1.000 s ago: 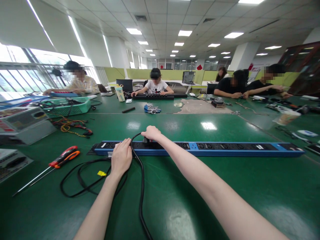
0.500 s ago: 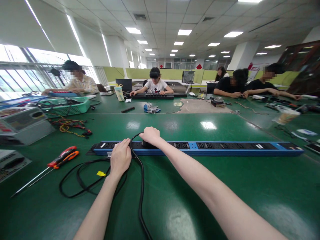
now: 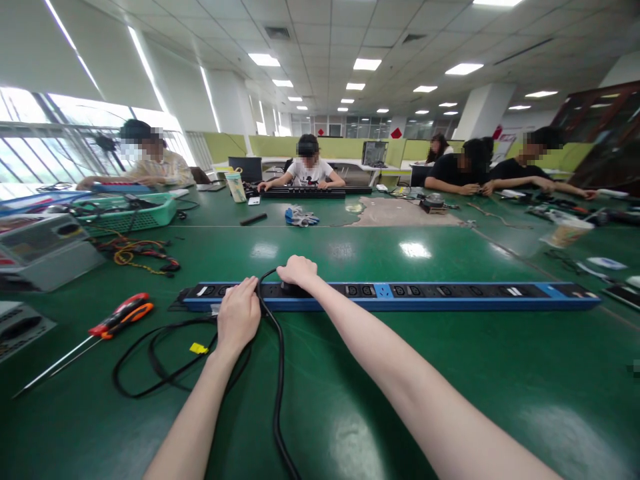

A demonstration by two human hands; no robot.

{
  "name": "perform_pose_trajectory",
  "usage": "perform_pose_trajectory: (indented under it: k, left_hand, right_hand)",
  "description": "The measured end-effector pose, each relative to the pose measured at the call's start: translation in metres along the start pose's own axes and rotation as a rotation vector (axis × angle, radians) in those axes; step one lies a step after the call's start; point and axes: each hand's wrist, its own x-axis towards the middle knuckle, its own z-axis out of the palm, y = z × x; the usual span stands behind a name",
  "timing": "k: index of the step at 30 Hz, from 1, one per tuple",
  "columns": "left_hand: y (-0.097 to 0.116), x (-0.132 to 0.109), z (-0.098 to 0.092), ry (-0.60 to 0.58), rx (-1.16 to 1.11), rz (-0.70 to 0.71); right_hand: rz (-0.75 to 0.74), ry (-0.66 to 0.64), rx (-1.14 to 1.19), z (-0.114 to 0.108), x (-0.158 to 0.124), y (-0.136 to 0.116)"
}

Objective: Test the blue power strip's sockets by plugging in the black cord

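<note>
A long blue and black power strip point(image 3: 430, 303) with a row of sockets lies across the green table in front of me. My left hand point(image 3: 239, 313) is closed over its left part, fingers together across the top. Farther right along the strip, my right hand point(image 3: 299, 272) is closed around a black plug point(image 3: 291, 289), pressed down at the sockets and mostly hidden by the fingers. From the plug a black power cable point(image 3: 280, 373) runs between my arms towards me. More black cable lies looped left of my left hand, with a yellow tag point(image 3: 199, 349) on it.
Screwdrivers point(image 3: 117, 317) with red and orange handles lie at left, near grey metal boxes point(image 3: 50, 257) and a green basket point(image 3: 150, 212). Gloves point(image 3: 300, 216) lie beyond the strip. A cup point(image 3: 570, 231) stands at right. Several people sit across the table.
The whole view has shifted slightly, so things sit a little farther left. Both hands keep their places on the strip and the plug.
</note>
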Motion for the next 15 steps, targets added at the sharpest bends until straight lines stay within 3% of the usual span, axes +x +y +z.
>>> perform_pose_trajectory:
  k: [6, 15]
  left_hand:
    - [-0.001, 0.001, 0.002, -0.009, 0.009, -0.009]
    - [0.002, 0.001, -0.001, -0.009, -0.002, -0.01]
  right_hand:
    - [-0.027, 0.083, 0.029, 0.014, 0.0, 0.008]
    - [-0.019, 0.051, 0.022, 0.019, 0.012, 0.007]
